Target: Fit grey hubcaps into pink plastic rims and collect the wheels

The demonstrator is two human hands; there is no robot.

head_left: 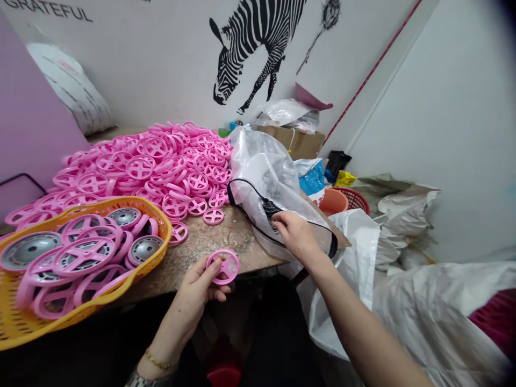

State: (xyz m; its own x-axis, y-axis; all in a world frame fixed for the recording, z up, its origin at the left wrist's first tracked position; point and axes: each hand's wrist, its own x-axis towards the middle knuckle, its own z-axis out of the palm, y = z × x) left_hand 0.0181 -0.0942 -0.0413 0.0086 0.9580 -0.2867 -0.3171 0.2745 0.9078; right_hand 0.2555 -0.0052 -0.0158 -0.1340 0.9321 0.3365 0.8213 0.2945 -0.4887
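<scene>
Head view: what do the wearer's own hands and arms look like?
The left hand is gloveless, with a gold-coloured chain bracelet at the wrist and a silvery band, perhaps a watch strap, toward the elbow. The right hand is gloveless too; its visible forearm shows no sleeve or jewellery.

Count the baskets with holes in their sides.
2: the yellow basket at the left, holding pink wheels, and the red basket at the right, beside the orange tub. Others may be hidden.

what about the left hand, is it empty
No, the left hand holds a pink spoked wheel by its near side.
</scene>
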